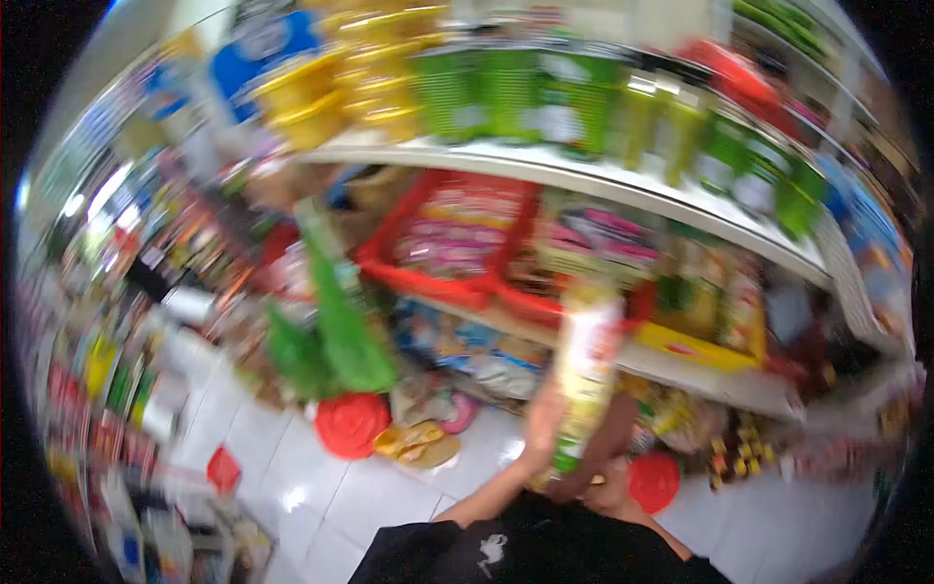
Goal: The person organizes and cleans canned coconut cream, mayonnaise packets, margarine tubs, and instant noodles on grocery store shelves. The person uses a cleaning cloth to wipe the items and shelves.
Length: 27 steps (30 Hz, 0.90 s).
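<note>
In the head view, a tall bottle with yellowish contents and a pale label [587,365] stands out in front of me, slightly tilted and blurred. My left hand [547,426] is closed around its left side, toward the lower half. A brown cloth [605,440] lies against the right side of the bottle. Lower down, my right hand [609,490] is at the bottom of the cloth, fingers closed on it. Part of that hand is hidden, and motion smears both hands.
Ahead is a white shelf [467,156] with green cans [579,102] and yellow tubs [297,102]. Red baskets [443,290] of packets sit below. On the tiled floor [389,492] are a red lid-like object [351,425] and yellow slippers [418,445]. Crowded goods line the left.
</note>
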Tool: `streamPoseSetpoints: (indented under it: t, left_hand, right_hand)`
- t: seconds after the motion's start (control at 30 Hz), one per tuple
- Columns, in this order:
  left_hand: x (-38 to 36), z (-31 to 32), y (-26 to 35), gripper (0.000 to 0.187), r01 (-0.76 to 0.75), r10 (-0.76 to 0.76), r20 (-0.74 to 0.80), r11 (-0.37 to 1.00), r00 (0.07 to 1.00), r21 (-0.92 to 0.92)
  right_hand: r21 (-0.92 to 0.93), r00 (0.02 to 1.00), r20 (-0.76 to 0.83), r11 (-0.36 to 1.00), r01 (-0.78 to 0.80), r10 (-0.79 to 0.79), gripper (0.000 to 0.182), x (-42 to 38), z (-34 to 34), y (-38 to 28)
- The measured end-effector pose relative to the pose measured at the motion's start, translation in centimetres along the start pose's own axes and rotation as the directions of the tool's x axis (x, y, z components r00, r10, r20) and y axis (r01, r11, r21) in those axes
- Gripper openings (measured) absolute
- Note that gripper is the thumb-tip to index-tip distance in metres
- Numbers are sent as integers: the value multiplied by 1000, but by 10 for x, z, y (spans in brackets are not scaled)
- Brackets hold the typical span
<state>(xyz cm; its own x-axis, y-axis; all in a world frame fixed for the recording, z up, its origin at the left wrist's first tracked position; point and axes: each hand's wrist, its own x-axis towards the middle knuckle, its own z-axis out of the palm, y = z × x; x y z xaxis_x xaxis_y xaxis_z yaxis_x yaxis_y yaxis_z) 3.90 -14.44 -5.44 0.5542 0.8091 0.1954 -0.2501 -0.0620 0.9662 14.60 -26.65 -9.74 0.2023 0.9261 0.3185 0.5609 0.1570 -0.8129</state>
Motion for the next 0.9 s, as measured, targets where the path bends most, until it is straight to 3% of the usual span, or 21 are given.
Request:
streamPoseSetpoints:
  t: [0.1,0.13,0.2,0.27,0.33,0.37,0.4,0.47,0.53,0.57,0.67,0.7,0.8,0.87,0.9]
  left_hand:
    - [-12,2,-30,48,-256,238,123,952,964,169]
    - [-17,-1,5,49,-166,106,206,939,973,302]
    - [-23,-19,33,52,-11,-56,346,982,936,189]
    - [-31,-29,28,52,-79,27,284,982,959,174]
    - [-39,-43,24,51,-245,225,102,924,969,293]
    - [-44,-53,33,51,-263,270,22,914,963,310]
    - [-50,-64,28,53,-174,195,-58,950,979,258]
    - [-57,-71,15,56,-314,387,-362,918,848,243]
    - [-65,-73,15,62,-342,278,-578,940,767,-2]
    - [-68,-72,21,71,-355,280,-608,935,743,-4]
    - [-80,-86,22,83,-312,437,-459,893,774,325]
    - [-83,-84,40,92,-280,412,-404,895,816,347]
    - [-94,-86,42,92,-247,356,-280,900,892,358]
    - [-97,-87,41,88,-239,351,-289,902,891,359]
    - [-97,-86,44,87,-235,356,-307,900,883,367]
  right_hand:
    - [376,994,98,922,-88,55,53,23,4,31]
    - [458,993,95,882,-110,75,53,41,4,19]
    - [549,992,75,826,-126,101,54,69,9,-7]
    - [590,992,96,798,-125,85,56,81,19,-23]
    - [592,988,148,797,-125,45,58,83,38,-37]
    - [584,983,185,802,-124,18,58,81,50,-46]
    - [575,973,229,810,-116,-22,59,76,61,-52]
    - [564,947,306,821,-93,-103,61,67,80,-65]
    - [561,908,376,825,-63,-186,63,67,90,-72]
    - [562,882,412,826,-49,-228,64,70,93,-74]
    - [579,869,389,815,29,-307,64,83,97,-79]
    - [669,899,277,740,72,-338,63,89,97,-95]
    - [560,977,154,828,39,-150,61,108,95,-112]
    - [592,975,139,804,57,-172,56,127,92,-121]
    - [636,970,204,771,-31,-129,51,131,96,-114]
